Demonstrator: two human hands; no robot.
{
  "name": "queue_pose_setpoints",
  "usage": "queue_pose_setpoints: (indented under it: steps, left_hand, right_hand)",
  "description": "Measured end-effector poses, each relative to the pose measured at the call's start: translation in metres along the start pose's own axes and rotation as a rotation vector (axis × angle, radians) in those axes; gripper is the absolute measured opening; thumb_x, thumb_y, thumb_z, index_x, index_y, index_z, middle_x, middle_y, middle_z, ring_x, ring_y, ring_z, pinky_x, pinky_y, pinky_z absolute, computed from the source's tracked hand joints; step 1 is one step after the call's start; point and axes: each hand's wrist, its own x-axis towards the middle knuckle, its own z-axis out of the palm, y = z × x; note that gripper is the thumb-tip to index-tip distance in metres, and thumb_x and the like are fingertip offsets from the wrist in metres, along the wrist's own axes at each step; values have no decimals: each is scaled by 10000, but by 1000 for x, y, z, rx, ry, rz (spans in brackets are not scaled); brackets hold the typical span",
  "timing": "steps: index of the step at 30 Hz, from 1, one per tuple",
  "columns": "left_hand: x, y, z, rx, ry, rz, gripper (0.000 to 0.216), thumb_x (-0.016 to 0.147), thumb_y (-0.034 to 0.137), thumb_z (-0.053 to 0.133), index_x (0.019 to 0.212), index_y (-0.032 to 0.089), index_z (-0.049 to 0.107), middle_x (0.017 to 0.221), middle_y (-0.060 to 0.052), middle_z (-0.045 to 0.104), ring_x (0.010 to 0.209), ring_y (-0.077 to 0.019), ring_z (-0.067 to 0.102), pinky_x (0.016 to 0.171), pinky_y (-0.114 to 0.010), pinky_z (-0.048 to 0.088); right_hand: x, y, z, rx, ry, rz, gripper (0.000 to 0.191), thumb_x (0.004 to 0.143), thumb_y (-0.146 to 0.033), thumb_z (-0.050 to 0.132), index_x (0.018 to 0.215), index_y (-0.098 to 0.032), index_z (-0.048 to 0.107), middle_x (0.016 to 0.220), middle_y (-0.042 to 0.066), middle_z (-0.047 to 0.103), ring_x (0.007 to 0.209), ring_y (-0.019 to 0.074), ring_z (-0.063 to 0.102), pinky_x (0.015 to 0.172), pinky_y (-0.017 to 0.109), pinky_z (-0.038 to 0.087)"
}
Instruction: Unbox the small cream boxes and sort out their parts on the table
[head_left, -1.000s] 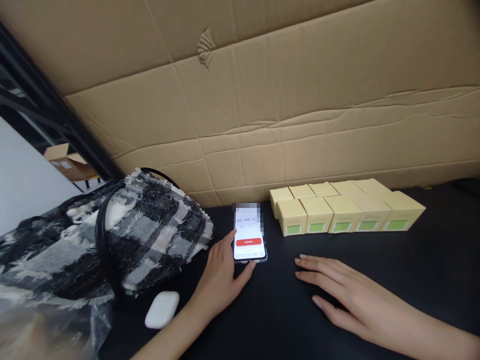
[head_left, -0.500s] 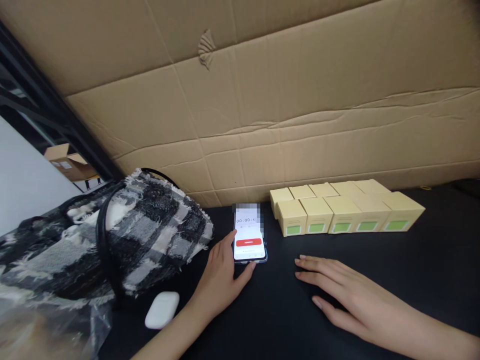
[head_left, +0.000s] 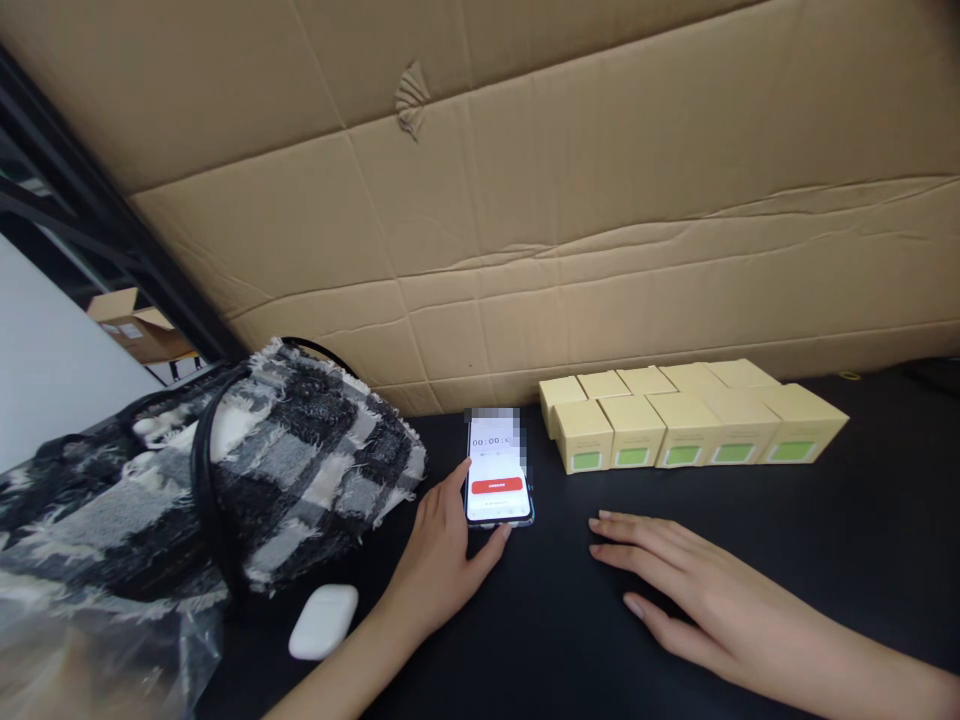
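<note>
A smartphone lies face up on the black table, its screen showing a timer and a red button. My left hand rests beside it, fingers apart, with the forefinger along the phone's left edge and the thumb at its lower corner. My right hand lies flat and open on the table to the right of the phone, holding nothing. Behind it stand several small yellow boxes with green labels, set in two rows.
A black-and-white tweed bag with dark handles lies at the left. A white earbud case sits in front of it, beside clear plastic wrap. A large cardboard sheet leans behind the table.
</note>
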Motion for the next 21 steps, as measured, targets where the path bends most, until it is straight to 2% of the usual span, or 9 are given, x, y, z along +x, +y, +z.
queue_pose_setpoints:
  steps: [6,11,21]
  left_hand:
    - [0,1,-1,5,-10,8,586,881,377,482,1342,99,250,1292,-232,500,1202,-338,501,993,-545,419]
    - [1,1,-1,6,-16,35,512,884,359,491,1308,150,294,1287,-193,512,1202,-325,498,995,-541,412]
    - [1,-2,3,21,25,26,548,876,372,495,1314,142,259,1258,-200,529,1157,-331,516,991,-578,375]
  right_hand:
    - [0,0,-1,3,-16,8,360,931,-270,457,1265,-210,577,1308,99,587,1242,234,516,990,384,485]
    - [-1,0,0,19,5,11,355,925,-259,469,1260,-216,579,1303,94,592,1241,235,517,992,384,485]
    - [0,1,3,-33,-28,-17,364,939,-256,427,1276,-206,552,1327,88,570,1259,229,497,995,415,484]
